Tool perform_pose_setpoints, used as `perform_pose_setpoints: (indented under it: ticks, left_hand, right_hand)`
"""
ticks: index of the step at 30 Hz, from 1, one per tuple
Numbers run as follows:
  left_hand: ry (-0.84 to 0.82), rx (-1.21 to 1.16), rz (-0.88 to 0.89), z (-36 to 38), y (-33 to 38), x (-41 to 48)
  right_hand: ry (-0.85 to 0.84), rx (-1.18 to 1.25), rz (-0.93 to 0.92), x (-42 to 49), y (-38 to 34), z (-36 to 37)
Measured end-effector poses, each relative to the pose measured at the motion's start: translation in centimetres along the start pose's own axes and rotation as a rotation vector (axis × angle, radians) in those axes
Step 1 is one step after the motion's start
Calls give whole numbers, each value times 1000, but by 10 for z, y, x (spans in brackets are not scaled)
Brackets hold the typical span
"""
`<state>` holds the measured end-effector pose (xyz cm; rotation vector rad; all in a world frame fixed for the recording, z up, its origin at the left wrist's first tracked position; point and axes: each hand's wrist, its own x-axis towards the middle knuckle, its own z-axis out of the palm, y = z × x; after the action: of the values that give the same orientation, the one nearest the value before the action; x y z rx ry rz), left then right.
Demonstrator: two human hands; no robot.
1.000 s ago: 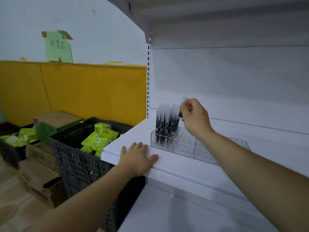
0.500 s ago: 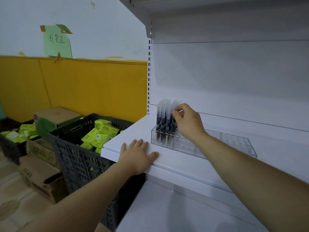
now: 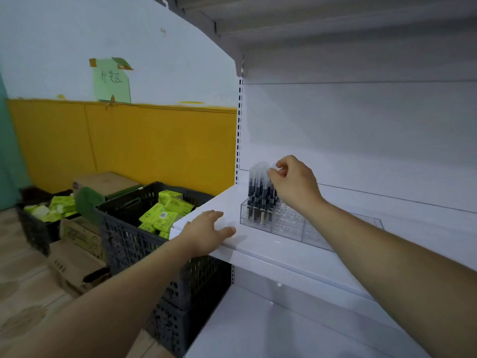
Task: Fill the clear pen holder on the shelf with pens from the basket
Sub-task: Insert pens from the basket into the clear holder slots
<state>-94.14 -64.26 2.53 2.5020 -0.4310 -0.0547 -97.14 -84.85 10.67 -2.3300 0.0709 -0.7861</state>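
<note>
Pinches the clear cap of one pen point(image 3: 270, 189) between the thumb and curled forefinger of the right hand point(image 3: 291, 184), at the right edge of the bunch. Reaches in from the right, forearm crossing above the holder point(image 3: 289, 226), with the hand directly over its left part and the other fingers folded toward the palm. Upright in the holder's left end, packed close: dark pens point(image 3: 258, 195) with frosted caps, the pinched one touching its neighbours. To the right of them, rows of bare sockets in the clear holder, partly hidden behind the wrist and forearm. Holder set on the white shelf point(image 3: 258, 249), near its left end, a little back from the front edge. Rests the left hand point(image 3: 206, 231) flat on the shelf's front left corner, fingers straight and spread, thumb along the edge, holding nothing, near the holder but apart from it. Below and left of that hand, on the floor against the shelf unit: a dark basket point(image 3: 124, 244) with green packs point(image 3: 165, 213) inside. Farther left, a second basket point(image 3: 33, 228) with more green packs, and cardboard boxes point(image 3: 77, 257) between and behind the two. On the wall above, a green note point(image 3: 112, 81) taped up.
</note>
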Motion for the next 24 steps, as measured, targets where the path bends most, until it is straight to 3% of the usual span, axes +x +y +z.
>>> perform_pose_setpoints:
  ticks: [5, 13, 18, 24]
  left_hand:
    - [26, -24, -47, -18, -5, -37]
    - [53, 1, -204, -33, -42, -103]
    - [105, 49, -425, -33, -92, -150]
    - [99, -92, -707, -16, -175, -195]
  right_hand:
    - [-118, 7, -119, -24, -41, 10]
    - [-549, -51, -203, -68, -85, 64]
    - [-738, -23, -262, -95, -107, 129]
    - [-931, -20, -269, -140, -117, 225]
